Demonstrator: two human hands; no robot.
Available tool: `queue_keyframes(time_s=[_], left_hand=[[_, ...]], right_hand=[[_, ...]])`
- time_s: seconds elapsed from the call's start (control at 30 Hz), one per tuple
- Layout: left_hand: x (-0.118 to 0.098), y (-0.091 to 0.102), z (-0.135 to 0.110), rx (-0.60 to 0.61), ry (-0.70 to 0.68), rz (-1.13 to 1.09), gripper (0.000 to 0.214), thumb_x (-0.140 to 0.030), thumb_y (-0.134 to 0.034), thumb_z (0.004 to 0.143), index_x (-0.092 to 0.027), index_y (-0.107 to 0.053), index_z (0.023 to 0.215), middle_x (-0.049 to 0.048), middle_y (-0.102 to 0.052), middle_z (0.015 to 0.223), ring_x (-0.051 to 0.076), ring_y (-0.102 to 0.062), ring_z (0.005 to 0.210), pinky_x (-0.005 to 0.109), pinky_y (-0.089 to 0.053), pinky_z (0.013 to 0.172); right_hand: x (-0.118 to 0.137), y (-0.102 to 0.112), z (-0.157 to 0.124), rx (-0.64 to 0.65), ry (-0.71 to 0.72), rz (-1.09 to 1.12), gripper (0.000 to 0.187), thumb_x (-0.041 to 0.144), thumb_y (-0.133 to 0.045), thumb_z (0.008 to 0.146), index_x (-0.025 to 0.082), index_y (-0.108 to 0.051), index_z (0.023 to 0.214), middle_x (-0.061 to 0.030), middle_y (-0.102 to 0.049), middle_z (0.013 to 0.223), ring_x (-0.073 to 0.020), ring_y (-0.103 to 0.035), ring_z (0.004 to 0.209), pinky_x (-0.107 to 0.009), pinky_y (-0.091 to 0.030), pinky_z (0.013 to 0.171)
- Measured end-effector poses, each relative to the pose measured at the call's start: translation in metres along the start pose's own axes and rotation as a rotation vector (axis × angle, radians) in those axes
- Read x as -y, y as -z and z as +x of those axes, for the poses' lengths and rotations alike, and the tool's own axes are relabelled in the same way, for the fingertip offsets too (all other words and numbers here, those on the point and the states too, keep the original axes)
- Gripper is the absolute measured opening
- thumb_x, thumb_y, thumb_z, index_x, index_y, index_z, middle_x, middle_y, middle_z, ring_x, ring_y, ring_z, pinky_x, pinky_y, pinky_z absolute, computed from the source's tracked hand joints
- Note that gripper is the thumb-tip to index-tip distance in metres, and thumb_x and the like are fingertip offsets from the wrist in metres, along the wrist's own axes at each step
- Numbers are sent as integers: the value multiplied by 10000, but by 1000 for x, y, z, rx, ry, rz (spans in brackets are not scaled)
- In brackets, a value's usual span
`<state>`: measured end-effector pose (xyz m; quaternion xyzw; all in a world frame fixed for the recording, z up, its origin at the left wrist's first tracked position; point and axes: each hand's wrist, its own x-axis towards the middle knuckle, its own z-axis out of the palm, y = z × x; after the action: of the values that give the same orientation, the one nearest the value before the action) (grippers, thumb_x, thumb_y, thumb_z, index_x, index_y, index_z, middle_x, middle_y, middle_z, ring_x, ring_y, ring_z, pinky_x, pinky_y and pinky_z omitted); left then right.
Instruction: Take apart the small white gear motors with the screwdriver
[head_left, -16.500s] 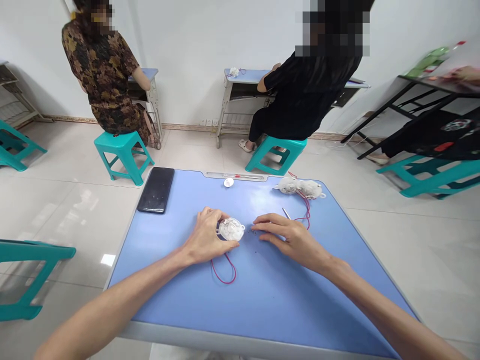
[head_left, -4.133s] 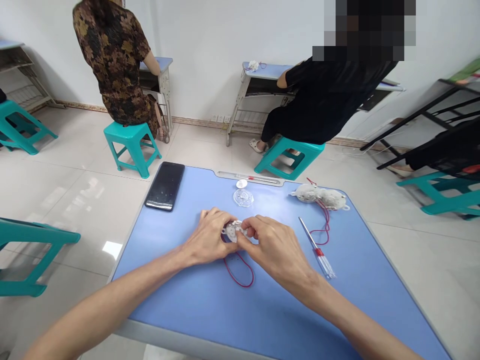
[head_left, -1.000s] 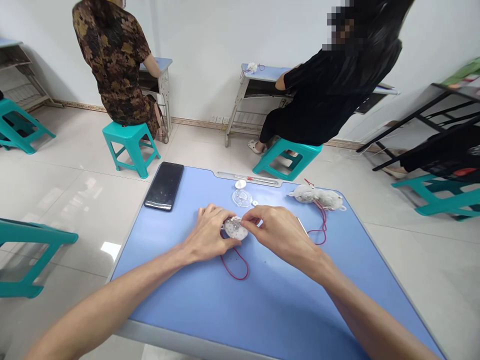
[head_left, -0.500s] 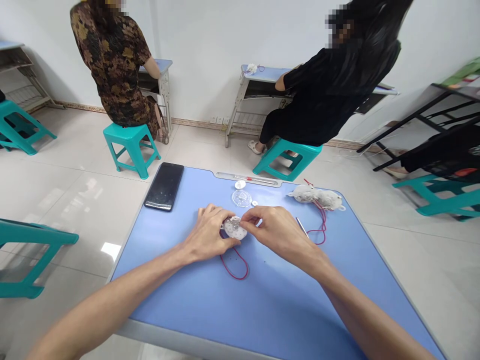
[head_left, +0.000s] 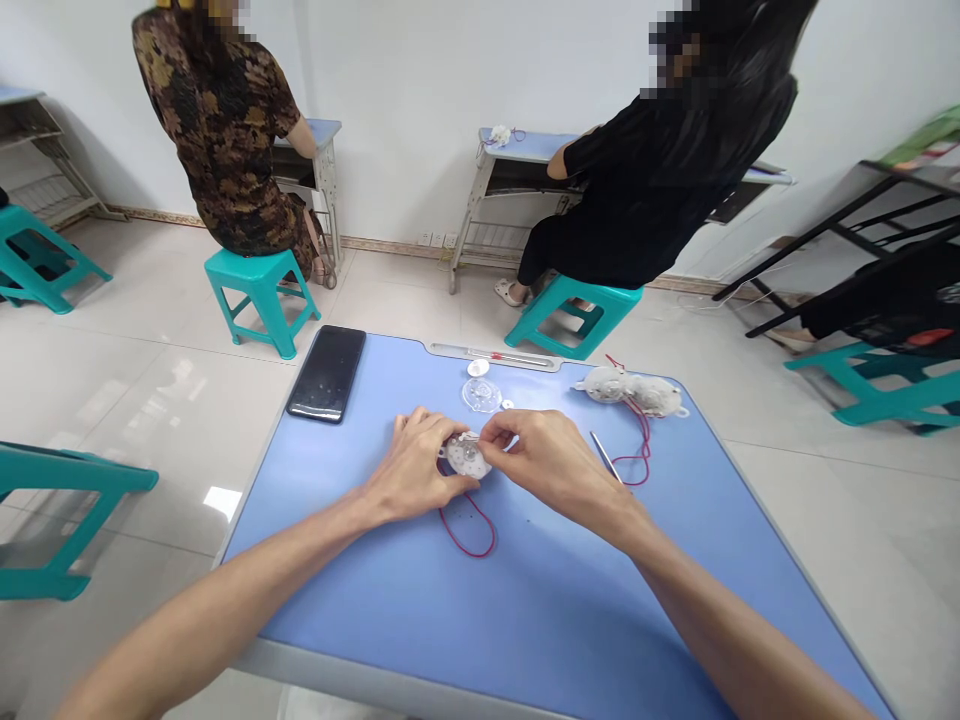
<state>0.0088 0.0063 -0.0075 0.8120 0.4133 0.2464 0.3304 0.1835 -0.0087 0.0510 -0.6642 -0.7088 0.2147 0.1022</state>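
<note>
My left hand (head_left: 424,462) grips a small round whitish plastic case (head_left: 466,456) on the blue desk, thumb at its near edge and fingers at the far side. Over the right edge of that case, my right hand (head_left: 529,445) is closed in a pinch; whatever sits between its fingertips is too small to make out. A loop of red cord (head_left: 480,550) trails from the case toward me. Just beyond lie a clear round plastic disc (head_left: 481,395), a white round piece (head_left: 478,368) and a tiny white ring (head_left: 508,405).
A black phone (head_left: 328,375) lies at the desk's far left. At the right are joined whitish round cases (head_left: 631,390) with red cord (head_left: 643,450) and a thin metal rod (head_left: 604,456). Two people sit on green stools (head_left: 262,285) beyond the desk (head_left: 420,630).
The view has shifted very slightly. Both hands stay on the round case in nearly the same pose.
</note>
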Motion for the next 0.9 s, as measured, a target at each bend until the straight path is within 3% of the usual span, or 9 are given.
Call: queue_keyframes(time_s=[0.47, 0.7, 0.9], left_hand=[[1, 0, 0, -4, -2, 3, 427, -324, -817, 711, -221, -632, 1083, 14, -692, 1015, 241, -541, 1016, 394, -365, 878], [0, -1, 0, -14, 5, -14, 407, -316, -809, 719, -222, -629, 1071, 12, -689, 1015, 240, -542, 1020, 398, -369, 889], [1, -1, 1, -20, 6, -11, 415, -309, -814, 711, -232, -627, 1074, 7, -693, 1035, 242, -542, 1030, 404, -373, 898]], right_hand=[[-6, -7, 0, -21, 94, -38, 155, 126, -544, 801, 194, -673, 746, -25, -734, 794, -176, -662, 748, -267, -437, 675], [-8, 1, -2, 18, 100, 79, 190, 216, -540, 867, 204, -724, 820, -14, -755, 813, -162, -668, 706, -267, -460, 653], [-14, 7, -2, 30, 109, 91, 243, 189, -511, 863, 224, -750, 836, -1, -769, 841, -159, -671, 726, -269, -461, 660]])
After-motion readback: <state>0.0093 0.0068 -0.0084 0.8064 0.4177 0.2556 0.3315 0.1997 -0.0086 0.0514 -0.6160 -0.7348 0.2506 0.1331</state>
